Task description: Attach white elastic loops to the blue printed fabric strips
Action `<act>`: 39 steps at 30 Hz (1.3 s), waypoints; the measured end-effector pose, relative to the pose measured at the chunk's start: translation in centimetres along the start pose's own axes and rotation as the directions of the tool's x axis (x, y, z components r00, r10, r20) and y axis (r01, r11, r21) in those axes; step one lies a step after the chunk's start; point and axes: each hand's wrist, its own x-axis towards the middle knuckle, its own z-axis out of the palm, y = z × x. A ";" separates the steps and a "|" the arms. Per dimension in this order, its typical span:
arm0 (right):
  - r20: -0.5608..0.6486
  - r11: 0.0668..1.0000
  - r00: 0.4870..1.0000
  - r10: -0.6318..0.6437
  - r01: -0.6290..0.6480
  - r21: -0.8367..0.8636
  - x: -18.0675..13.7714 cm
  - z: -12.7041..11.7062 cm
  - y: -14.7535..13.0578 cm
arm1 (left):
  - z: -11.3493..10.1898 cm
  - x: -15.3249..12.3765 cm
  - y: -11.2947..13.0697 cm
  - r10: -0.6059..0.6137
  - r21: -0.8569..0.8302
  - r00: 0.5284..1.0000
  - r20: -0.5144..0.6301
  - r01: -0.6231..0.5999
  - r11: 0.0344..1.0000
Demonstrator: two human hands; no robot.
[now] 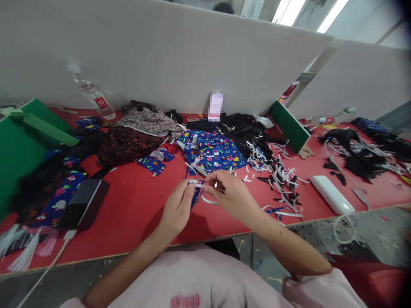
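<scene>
My left hand [177, 207] is closed in a pinch on a small blue patterned fabric piece [195, 197] with a white strip [196, 183] across its top. My right hand [227, 191] pinches the other end of that white strip; a loop of the strip [209, 200] hangs below, just above the red table [135, 209]. Both hands meet over the table's front middle. A larger blue cartoon-print cloth [213, 152] lies just beyond them.
A dark phone [84, 203] with a white cable lies at the left. Floral fabric heap [135, 132], water bottle [93, 95], green boards [19, 145], black cloth and white strip scraps [279, 175], and a white power bank [332, 194] surround the hands. Grey partition [180, 55] stands behind.
</scene>
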 end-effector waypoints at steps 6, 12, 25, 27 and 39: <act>0.001 0.999 0.999 -0.049 0.049 0.002 0.2 0.1 0.2 | 0.0 -0.3 0.0 0.019 0.013 1.000 -0.022 -0.019 1.000; 0.072 0.999 0.997 -0.038 0.039 -0.010 0.4 -0.1 0.0 | 0.0 -0.5 -0.6 0.006 0.020 1.000 -0.026 -0.006 1.000; 0.233 0.970 0.971 -0.053 0.106 -0.217 1.0 -1.1 -0.4 | -1.8 0.9 0.7 0.073 0.124 0.964 0.256 -0.108 0.986; 0.264 0.946 0.962 -0.063 0.142 -0.292 1.1 -1.0 -0.5 | -2.3 1.2 1.2 0.051 0.194 0.944 0.325 -0.119 0.974; 0.312 0.950 0.947 -0.071 0.160 -0.268 0.4 -2.7 -0.7 | -2.3 1.4 1.2 -0.006 0.329 0.953 0.301 -0.098 0.939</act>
